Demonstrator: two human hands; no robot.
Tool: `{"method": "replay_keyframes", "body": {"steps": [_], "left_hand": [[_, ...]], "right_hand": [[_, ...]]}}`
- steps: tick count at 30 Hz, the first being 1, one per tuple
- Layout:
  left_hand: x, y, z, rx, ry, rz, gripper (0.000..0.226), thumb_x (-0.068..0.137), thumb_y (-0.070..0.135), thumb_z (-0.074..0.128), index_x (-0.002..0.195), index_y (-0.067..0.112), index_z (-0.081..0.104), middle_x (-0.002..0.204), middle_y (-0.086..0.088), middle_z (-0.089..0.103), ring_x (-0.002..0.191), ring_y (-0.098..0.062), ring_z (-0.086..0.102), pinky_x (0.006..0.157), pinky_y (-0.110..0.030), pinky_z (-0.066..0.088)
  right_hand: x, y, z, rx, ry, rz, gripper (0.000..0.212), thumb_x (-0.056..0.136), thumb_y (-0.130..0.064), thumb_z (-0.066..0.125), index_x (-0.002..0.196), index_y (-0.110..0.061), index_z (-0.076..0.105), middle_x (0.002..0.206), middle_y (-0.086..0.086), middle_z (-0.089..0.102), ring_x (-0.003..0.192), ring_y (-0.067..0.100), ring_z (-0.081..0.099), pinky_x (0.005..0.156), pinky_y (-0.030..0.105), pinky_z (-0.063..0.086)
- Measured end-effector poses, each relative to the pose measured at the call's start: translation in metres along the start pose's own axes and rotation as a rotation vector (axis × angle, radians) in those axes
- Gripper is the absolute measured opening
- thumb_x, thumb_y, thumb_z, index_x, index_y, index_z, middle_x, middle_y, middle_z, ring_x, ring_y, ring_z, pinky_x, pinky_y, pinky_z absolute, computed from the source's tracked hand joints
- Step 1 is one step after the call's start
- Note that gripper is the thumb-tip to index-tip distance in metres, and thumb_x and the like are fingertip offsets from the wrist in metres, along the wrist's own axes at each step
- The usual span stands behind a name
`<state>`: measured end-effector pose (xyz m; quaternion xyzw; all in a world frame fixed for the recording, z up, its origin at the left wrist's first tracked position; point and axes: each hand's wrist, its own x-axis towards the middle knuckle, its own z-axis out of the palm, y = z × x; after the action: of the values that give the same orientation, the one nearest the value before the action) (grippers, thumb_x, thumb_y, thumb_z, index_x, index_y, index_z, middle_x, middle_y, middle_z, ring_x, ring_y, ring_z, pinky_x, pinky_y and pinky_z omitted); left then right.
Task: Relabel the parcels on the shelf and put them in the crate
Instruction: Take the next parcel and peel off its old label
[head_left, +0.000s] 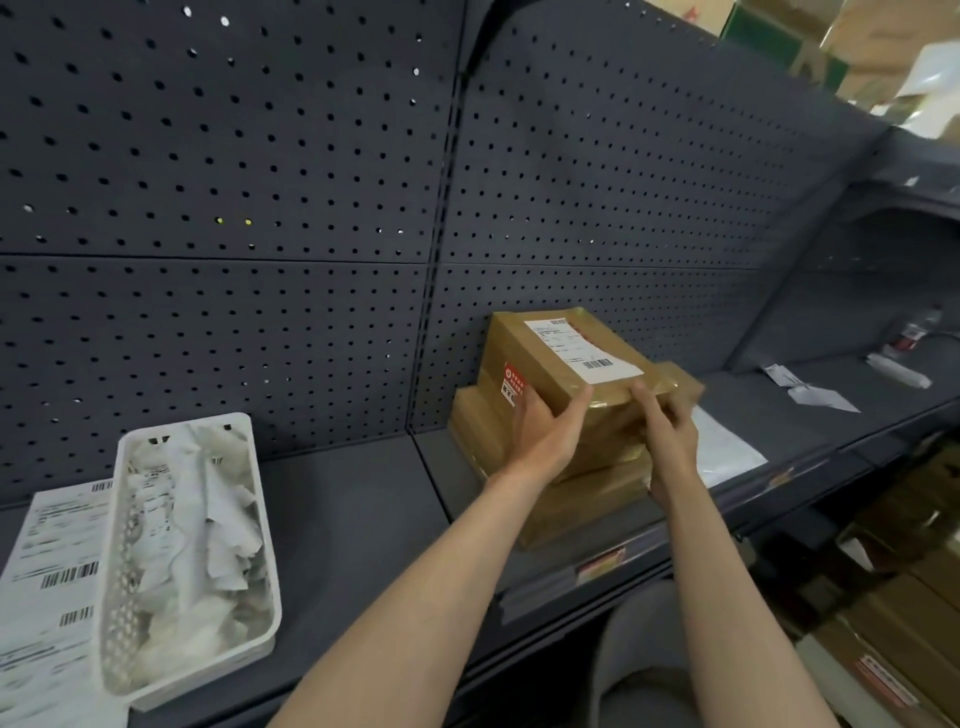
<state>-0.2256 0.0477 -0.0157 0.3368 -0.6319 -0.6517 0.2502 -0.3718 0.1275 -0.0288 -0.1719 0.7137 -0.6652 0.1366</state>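
Note:
A stack of brown taped parcels (571, 499) sits on the grey shelf (353, 499) against the pegboard. The top parcel (550, 358) carries a white shipping label (582, 349) and a red sticker (514, 383) on its near left side. My left hand (550, 423) grips the top parcel's near left corner, thumb up on the top edge. My right hand (670, 426) holds its near right corner, fingers over the edge. The top parcel is tilted, near edge raised off the stack.
A white perforated basket (265, 519) full of torn label scraps stands at the left. Beside it lies a sheet of barcode labels (52, 561). White paper (727, 447) lies right of the stack. More brown boxes (893, 623) sit below at the lower right.

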Motion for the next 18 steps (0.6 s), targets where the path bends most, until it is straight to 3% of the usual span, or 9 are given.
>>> {"method": "replay_keyframes", "body": {"steps": [3,6,8,14,18], "left_hand": [[-0.005,0.0,-0.004,0.034,0.059,0.01,0.097,0.073,0.081,0.049,0.154,0.035,0.024,0.16,0.007,0.034,0.144,-0.023,0.037,0.117,-0.05,0.033],[-0.02,0.005,-0.024,0.167,0.146,0.08,0.076,0.088,0.066,0.048,0.152,0.03,0.029,0.155,0.009,0.04,0.139,-0.021,0.042,0.112,-0.045,0.034],[-0.032,0.007,-0.043,0.243,0.196,0.122,0.06,0.093,0.061,0.047,0.147,0.037,0.035,0.147,0.012,0.049,0.132,-0.021,0.048,0.106,-0.044,0.035],[-0.071,0.007,-0.116,0.395,0.335,0.153,0.051,0.094,0.063,0.038,0.139,0.04,0.044,0.123,0.007,0.066,0.113,-0.025,0.061,0.092,-0.042,0.041],[-0.109,0.003,-0.168,0.415,0.402,0.153,0.045,0.097,0.062,0.038,0.131,0.036,0.051,0.104,0.008,0.064,0.106,-0.025,0.062,0.084,-0.038,0.042]], "right_hand": [[-0.014,0.0,0.004,0.03,0.039,-0.018,0.059,0.083,-0.045,0.08,0.135,-0.023,0.061,0.126,-0.003,0.069,0.119,0.018,0.064,0.105,0.036,0.051],[-0.034,-0.003,0.015,0.016,0.044,0.006,0.068,0.081,-0.048,0.082,0.14,-0.024,0.056,0.134,-0.003,0.065,0.123,0.018,0.06,0.11,0.04,0.048],[-0.051,-0.008,0.025,-0.038,0.042,0.011,0.074,0.079,-0.053,0.081,0.142,-0.025,0.053,0.138,-0.003,0.061,0.126,0.019,0.057,0.111,0.041,0.045],[-0.129,-0.034,0.075,-0.037,-0.006,-0.093,0.075,0.076,-0.054,0.084,0.135,-0.023,0.049,0.129,-0.006,0.057,0.116,0.014,0.055,0.1,0.035,0.047],[-0.185,-0.049,0.109,0.036,-0.08,-0.122,0.063,0.074,-0.043,0.089,0.116,-0.027,0.045,0.112,-0.014,0.057,0.1,-0.003,0.055,0.082,0.021,0.045]]}}
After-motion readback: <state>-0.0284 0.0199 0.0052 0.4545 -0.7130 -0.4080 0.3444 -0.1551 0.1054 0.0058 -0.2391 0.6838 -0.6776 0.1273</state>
